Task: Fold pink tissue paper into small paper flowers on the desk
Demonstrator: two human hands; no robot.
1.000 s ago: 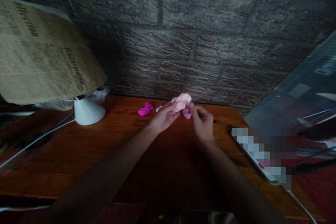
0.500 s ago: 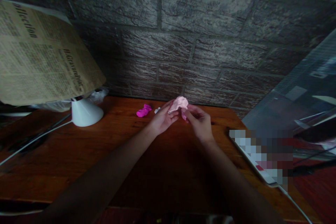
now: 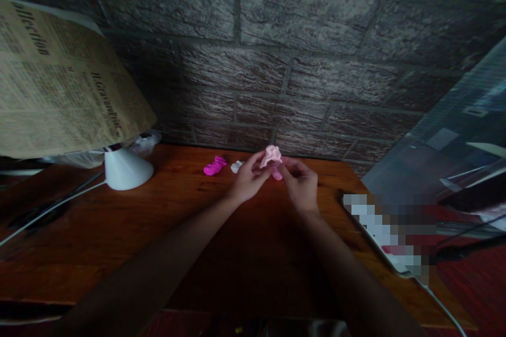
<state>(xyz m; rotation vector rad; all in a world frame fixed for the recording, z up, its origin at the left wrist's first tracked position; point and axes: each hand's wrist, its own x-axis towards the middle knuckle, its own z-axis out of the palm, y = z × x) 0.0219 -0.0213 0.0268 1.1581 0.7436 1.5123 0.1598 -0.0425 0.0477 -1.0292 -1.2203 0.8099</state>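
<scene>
My left hand (image 3: 247,179) and my right hand (image 3: 300,183) meet above the far middle of the wooden table (image 3: 177,231). Both pinch a small crumpled pale pink lump (image 3: 271,156) between their fingertips; I cannot tell whether it is clay, cloth or paper. A darker pink bit (image 3: 277,172) shows just under it, by my right fingers. A bright magenta piece (image 3: 214,166) lies on the table to the left of my hands. Next to it sits a tiny white piece (image 3: 237,166).
A white lamp base (image 3: 127,169) with a cable stands at the left, under a newspaper-print shade (image 3: 67,84). A brick wall (image 3: 276,52) closes the back. A blurred-out flat object (image 3: 389,231) and a glass pane (image 3: 454,131) lie at the right.
The pale pink lump has been squeezed smaller between my fingertips. My hands stayed close together in about the same place; the view shifted slightly.
</scene>
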